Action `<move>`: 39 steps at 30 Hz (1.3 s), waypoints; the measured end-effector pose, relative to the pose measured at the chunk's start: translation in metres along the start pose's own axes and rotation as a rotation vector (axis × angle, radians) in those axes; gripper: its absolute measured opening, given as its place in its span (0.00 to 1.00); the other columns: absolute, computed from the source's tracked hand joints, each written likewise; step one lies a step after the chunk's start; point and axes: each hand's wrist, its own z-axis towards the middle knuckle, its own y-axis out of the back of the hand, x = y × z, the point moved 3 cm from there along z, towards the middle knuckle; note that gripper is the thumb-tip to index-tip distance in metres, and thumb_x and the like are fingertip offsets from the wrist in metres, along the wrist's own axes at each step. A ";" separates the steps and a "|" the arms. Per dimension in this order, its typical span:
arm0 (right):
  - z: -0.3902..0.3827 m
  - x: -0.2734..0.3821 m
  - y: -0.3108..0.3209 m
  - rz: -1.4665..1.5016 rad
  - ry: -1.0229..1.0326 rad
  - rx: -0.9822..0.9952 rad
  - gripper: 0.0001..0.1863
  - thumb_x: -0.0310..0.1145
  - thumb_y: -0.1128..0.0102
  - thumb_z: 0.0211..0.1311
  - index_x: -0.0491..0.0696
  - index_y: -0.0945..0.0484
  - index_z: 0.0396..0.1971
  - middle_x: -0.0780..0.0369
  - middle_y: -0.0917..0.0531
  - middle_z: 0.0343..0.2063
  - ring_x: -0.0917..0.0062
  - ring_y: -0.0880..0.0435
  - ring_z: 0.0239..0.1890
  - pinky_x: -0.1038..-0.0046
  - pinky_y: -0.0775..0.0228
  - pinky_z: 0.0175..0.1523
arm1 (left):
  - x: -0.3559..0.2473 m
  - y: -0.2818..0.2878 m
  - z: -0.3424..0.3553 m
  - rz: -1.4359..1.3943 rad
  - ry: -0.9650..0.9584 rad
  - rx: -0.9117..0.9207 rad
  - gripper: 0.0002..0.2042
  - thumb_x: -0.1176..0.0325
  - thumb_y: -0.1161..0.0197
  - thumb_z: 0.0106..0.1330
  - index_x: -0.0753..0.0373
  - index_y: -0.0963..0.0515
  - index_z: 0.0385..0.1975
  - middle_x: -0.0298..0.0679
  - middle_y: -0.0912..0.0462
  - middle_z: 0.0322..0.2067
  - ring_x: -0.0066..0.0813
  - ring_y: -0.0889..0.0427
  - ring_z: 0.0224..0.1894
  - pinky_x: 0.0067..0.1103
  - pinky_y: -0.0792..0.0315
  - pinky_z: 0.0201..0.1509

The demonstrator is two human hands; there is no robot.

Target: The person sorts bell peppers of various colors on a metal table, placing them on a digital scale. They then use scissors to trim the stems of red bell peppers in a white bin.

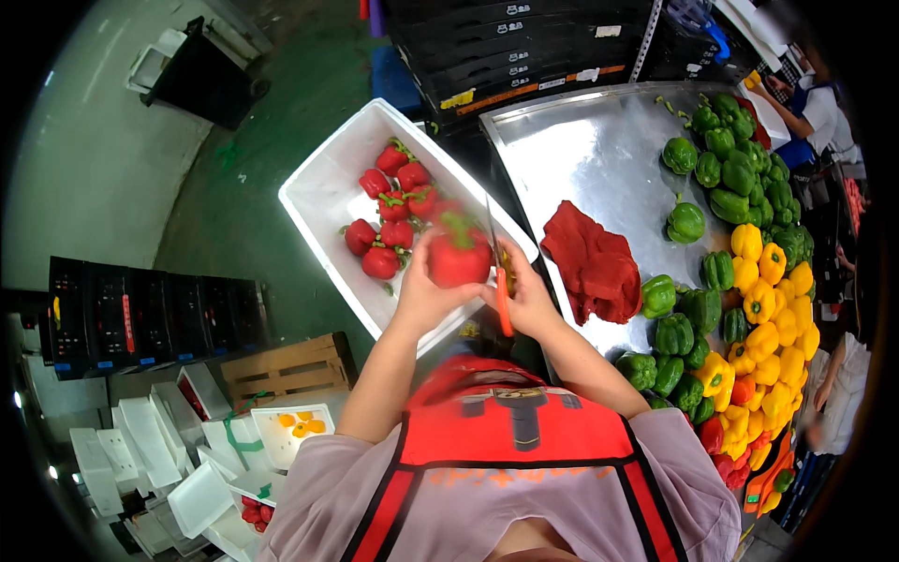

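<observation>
My left hand (426, 295) is wrapped round a red bell pepper (459, 260), its green stem up and smeared by motion. In my right hand (526, 298) is a pair of scissors (503, 298) with orange handles, the blades pointing away from me beside the pepper. Both hands are over the near right end of a white foam box (328, 234), thumbs close together below the pepper. Several more red bell peppers (381, 263) with green stems lie inside this box. Right of my right hand, a crumpled dark red cloth (592, 264) rests on the metal table (581, 150).
Green bell peppers (686, 223) and yellow ones (760, 302) are heaped along the table's right side. Black crates (515, 56) are stacked behind. A wooden pallet (286, 370) and white foam boxes (201, 496) stand at lower left. Other people (819, 117) are at the far right.
</observation>
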 end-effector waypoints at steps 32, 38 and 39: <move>-0.014 -0.034 -0.042 -0.637 -0.020 0.348 0.13 0.35 0.45 0.57 0.49 0.25 0.41 0.53 0.19 0.23 0.54 0.20 0.27 0.57 0.28 0.31 | 0.039 0.068 -0.048 0.965 -0.018 -0.264 0.43 0.65 0.21 0.34 0.61 0.35 0.56 0.46 0.28 0.51 0.47 0.29 0.54 0.34 0.32 0.57; -0.015 -0.028 -0.023 -0.324 -0.141 0.208 0.19 0.34 0.38 0.57 0.45 0.27 0.47 0.57 0.19 0.23 0.70 0.18 0.25 0.68 0.27 0.34 | 0.028 0.066 -0.047 0.861 0.004 -0.256 0.45 0.63 0.21 0.35 0.64 0.37 0.58 0.48 0.28 0.51 0.47 0.27 0.53 0.33 0.31 0.56; -0.014 -0.024 -0.016 -0.186 -0.198 0.168 0.20 0.34 0.37 0.57 0.43 0.28 0.48 0.58 0.19 0.23 0.75 0.19 0.25 0.71 0.27 0.35 | 0.022 0.060 -0.044 0.822 0.005 -0.250 0.46 0.63 0.21 0.35 0.64 0.37 0.58 0.49 0.28 0.51 0.47 0.26 0.53 0.33 0.31 0.56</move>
